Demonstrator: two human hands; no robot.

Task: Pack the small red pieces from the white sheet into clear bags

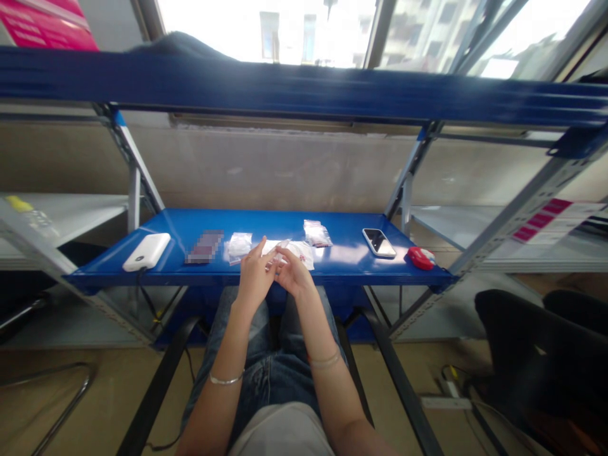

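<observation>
My left hand (255, 273) and my right hand (295, 272) meet over the front edge of the blue shelf. Their fingertips pinch a small clear plastic bag (284, 244); its contents, if any, are too blurred to tell. Just behind the hands lies a white sheet (304, 252) with small reddish marks, partly hidden by my fingers. Left of my left hand rests a clear bag with whitish contents (239, 246). Farther back, to the right, are more small clear bags (317, 234), overlapping one another.
On the blue shelf (342, 221) a white power bank (147, 251) with a black cable and a blurred-out flat object (205, 247) lie left. A phone (379, 243) and a red object (421, 258) lie right. An upper blue beam (304, 92) crosses above. Chair armrests flank my legs.
</observation>
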